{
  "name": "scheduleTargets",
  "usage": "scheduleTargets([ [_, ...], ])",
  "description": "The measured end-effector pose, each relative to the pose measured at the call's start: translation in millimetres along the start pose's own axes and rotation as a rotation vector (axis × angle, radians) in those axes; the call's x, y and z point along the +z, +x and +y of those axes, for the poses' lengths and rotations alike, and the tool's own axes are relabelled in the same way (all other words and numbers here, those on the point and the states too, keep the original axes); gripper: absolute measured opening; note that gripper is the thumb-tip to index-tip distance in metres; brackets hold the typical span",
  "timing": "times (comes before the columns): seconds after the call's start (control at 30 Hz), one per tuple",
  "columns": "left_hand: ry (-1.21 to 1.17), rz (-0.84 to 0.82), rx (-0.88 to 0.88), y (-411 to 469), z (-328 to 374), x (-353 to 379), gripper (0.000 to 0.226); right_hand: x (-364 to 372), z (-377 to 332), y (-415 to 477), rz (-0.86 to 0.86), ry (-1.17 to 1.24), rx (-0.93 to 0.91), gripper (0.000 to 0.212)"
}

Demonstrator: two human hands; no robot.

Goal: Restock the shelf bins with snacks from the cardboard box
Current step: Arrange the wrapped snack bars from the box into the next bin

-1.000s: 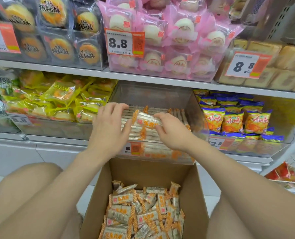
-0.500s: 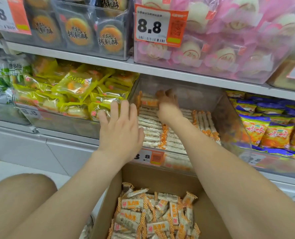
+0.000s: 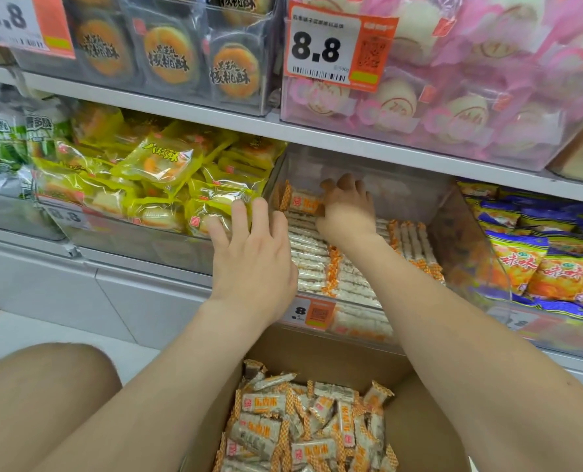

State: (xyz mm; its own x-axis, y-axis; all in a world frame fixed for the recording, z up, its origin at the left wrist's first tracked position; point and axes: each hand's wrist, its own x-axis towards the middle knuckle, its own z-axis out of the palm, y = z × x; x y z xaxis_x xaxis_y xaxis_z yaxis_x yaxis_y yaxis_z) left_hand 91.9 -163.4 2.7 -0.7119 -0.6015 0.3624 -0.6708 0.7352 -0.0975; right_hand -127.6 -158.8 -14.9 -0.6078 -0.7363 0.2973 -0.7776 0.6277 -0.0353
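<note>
A clear shelf bin (image 3: 467, 229) on the lower shelf holds rows of white-and-orange wrapped snack bars (image 3: 309, 260). My right hand (image 3: 346, 207) reaches deep into the bin and pinches one snack bar (image 3: 302, 201) at the back left. My left hand (image 3: 254, 255) hovers at the bin's front left corner with fingers spread and nothing in it. Below, the open cardboard box (image 3: 419, 424) holds several loose bars of the same snack (image 3: 303, 430).
A bin of yellow pastry packs (image 3: 160, 178) stands to the left, orange-and-blue snack bags (image 3: 542, 260) to the right. The upper shelf (image 3: 195, 112) overhangs the bin closely, carrying walnut cookies (image 3: 167, 56) and pink bun packs (image 3: 470, 80). My knee (image 3: 41, 396) is at lower left.
My right hand carried the snack bar from the bin's front to its back left. My left hand let go and spread open. The view has moved closer to the shelf.
</note>
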Motion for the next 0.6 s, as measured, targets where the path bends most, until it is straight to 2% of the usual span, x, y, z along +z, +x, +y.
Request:
scheduleTargets([
  [0.13, -0.068, 0.001, -0.018, 0.0, 2.2, -4.2, 0.048, -12.8, -0.7, -15.9, 0.099, -0.053, 0.017, 0.052],
  [0.23, -0.116, 0.040, -0.023, -3.3, 1.7, -9.9, 0.039, -34.3, 0.2, -43.9, 0.101, -0.008, -0.044, 0.044],
  [0.33, -0.172, 0.178, 0.049, -12.6, 1.5, -16.6, 0.027, -62.1, 2.8, -85.8, 0.142, 0.214, -0.170, 0.033],
  [0.4, -0.325, 0.240, 0.120, -27.0, 1.9, -25.2, 0.015, -81.1, 3.1, -124.0, 0.144, 0.407, -0.217, 0.024],
  [0.47, -0.581, 0.168, 0.104, -48.2, 3.8, -32.8, 0.013, -96.9, 3.3, -163.4, 0.133, 0.503, -0.269, 0.015],
  [0.53, -0.811, -0.002, 0.000, -72.2, 7.7, -29.3, 0.014, -102.8, 5.7, -196.6, 0.026, 0.472, -0.319, 0.011],
  [0.6, -0.691, -0.214, 0.056, -92.2, 9.5, -15.2, 0.008, -98.1, 8.6, -221.9, -0.214, 0.317, -0.395, 0.012],
])
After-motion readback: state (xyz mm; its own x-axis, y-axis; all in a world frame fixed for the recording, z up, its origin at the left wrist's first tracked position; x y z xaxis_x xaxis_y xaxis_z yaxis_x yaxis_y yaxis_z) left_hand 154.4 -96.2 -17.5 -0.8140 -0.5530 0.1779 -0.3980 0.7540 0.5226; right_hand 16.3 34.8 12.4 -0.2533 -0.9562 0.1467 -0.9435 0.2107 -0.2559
